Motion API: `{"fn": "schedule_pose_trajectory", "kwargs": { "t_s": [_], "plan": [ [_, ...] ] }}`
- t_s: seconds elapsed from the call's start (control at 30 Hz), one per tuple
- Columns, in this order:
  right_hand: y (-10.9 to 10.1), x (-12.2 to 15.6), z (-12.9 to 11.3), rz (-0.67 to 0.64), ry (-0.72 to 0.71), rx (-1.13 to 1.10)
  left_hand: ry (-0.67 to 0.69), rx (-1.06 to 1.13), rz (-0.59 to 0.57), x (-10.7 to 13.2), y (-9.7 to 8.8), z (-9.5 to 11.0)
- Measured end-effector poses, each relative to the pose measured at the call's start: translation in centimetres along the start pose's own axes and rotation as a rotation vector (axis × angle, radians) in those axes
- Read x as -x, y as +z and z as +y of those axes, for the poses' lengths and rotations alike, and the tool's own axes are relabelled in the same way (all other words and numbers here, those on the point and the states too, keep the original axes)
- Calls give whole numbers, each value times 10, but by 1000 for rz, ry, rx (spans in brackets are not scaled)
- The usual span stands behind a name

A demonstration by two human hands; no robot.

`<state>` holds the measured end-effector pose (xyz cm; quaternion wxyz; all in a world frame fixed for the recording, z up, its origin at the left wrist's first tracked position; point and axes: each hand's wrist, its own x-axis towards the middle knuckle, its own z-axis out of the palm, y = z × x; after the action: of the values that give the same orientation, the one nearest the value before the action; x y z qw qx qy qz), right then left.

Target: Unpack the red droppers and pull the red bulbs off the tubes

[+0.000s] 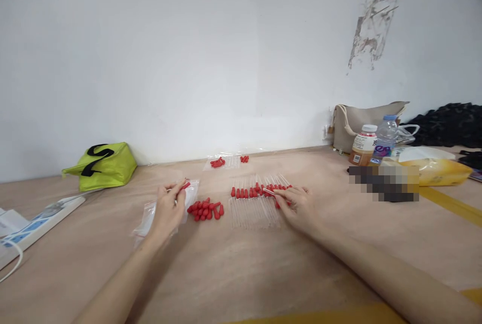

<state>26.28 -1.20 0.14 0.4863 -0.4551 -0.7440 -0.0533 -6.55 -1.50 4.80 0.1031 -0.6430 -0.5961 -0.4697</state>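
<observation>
My left hand (169,209) is closed, pinching a small red rubber bulb (186,185) over clear plastic zip bags (148,218). Just right of it lies a loose pile of red rubber bulbs (206,210). The fingertips of my right hand (301,206) close on a thin glass dropper tube (268,192), whose far end I cannot make out clearly. Under and beside that hand runs a row of droppers with red bulbs fitted (241,193), tubes pointing to the wall. Nearer me, bare glass tubes (252,213) lie side by side.
Against the wall is another clear bag (229,162) with red bulbs. A lime green bag (109,167) and a power strip (45,226) are at left. To the right stand two bottles (363,145), a beige bag (361,118) and a yellow tissue pack (437,168).
</observation>
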Motion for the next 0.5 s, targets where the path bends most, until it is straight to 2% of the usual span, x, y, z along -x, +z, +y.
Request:
{"fn": "schedule_pose_trajectory", "kwargs": {
  "t_s": [0.1,0.17,0.33,0.5],
  "plan": [
    [2,-8,-3,-22,-10,13,-254,118,-201,-11,-7,-24],
    [6,-13,-8,-40,-68,41,-337,169,-255,-12,-7,-34],
    [22,-15,-19,-51,-268,205,-271,94,-207,-5,7,-33],
    [27,-6,-20,-140,-274,284,-207,74,-294,-1,22,-24]
  ]
}}
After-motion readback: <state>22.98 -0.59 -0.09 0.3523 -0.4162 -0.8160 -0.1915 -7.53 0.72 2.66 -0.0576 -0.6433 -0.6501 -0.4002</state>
